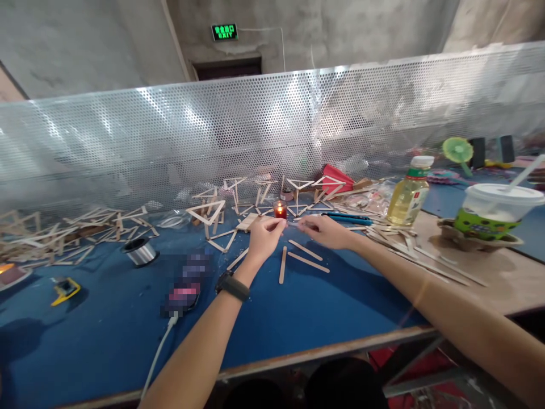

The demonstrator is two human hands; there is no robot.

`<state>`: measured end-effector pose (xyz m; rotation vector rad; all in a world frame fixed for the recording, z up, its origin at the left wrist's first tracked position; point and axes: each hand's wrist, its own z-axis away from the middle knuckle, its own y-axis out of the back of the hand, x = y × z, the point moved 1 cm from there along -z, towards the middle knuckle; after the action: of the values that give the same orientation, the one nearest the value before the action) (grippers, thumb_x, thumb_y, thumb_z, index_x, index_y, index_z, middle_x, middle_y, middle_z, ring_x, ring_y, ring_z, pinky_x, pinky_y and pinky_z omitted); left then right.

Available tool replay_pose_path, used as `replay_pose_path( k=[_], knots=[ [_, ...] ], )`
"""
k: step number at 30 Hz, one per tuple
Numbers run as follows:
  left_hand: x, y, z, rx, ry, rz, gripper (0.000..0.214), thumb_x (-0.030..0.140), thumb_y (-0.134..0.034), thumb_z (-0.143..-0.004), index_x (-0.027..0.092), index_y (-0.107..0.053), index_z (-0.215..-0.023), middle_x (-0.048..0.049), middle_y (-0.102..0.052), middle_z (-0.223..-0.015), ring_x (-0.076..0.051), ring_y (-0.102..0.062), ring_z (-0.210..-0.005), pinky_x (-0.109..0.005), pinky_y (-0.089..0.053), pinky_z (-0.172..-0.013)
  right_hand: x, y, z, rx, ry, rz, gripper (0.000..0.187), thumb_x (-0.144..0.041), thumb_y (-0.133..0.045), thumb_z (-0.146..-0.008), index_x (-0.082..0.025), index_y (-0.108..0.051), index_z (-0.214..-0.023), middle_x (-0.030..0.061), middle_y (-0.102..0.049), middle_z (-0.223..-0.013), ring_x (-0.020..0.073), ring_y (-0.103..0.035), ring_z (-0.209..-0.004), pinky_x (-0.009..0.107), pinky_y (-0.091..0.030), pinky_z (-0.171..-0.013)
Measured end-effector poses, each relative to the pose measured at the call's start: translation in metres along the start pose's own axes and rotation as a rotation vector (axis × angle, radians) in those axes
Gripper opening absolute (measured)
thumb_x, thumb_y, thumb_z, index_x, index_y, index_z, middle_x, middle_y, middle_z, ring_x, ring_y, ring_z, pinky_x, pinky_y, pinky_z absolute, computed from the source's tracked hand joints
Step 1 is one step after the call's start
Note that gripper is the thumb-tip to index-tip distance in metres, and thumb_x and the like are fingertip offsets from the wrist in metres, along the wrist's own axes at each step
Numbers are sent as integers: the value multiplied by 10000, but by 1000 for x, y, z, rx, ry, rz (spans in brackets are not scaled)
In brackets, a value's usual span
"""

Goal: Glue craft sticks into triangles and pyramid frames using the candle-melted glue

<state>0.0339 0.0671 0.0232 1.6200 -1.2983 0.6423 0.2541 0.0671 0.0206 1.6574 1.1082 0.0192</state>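
Wooden stick frames stand joined at left; the left hand presses its fingertips together beside the lit candle. Three loose sticks lie unjoined before the curled right hand; what either hand pinches, I cannot tell.

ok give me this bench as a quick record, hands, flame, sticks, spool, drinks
left hand: curled beside the candle, grip unclear
right hand: curled to the candle's right, grip unclear
flame: lit
loose craft sticks: three, on the blue table
wire spool: silver, left of the left hand
drinks: bottle of yellow liquid, lidded cup with straw
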Motion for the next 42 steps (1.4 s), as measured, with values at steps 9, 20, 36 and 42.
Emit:
replay_pose_path(
  k=[9,20,36,42],
  knots=[
    [-4,-4,1,16,-60,-108,217,359,-658,-909,197,-752,-799,-43,-764,-801,-181,-688,-663,-312,-558,-655,-9,6,-21,172,-142,-478,487,-603,-525,-962,-164,-716,-873,61,-706,-820,118,-497,-582,272,-406,-557],
    [-20,4,-39,238,-23,-383,200,280,-667,-846,164,-653,-1008,-47,-692,-837,-194,-659,-759,-328,-533,-773,-14,28,-110,604,-208,14,490,-402,-280,-1087,-191,-669,-876,75,-717,-832,218,-669,-829,300,-453,-788],
    [-56,-22,-44,173,-17,-564,393,238,-742,-859,178,-551,-1197,-139,-721,-1159,-263,-688,-1103,-364,-506,-934,23,-16,-101,586,-168,19,492,-469,-283,-1086,-196,-675,-966,54,-699,-776,200,-672,-745,274,-439,-723],
    [-53,-17,-39,172,-38,-694,358,214,-716,-869,192,-563,-1192,-122,-720,-1141,-287,-632,-1171,-379,-473,-969,19,-23,-99,540,-162,62,461,-469,-318,-1085,-191,-678,-1006,64,-729,-839,202,-677,-793,267,-442,-737]
  ],
)
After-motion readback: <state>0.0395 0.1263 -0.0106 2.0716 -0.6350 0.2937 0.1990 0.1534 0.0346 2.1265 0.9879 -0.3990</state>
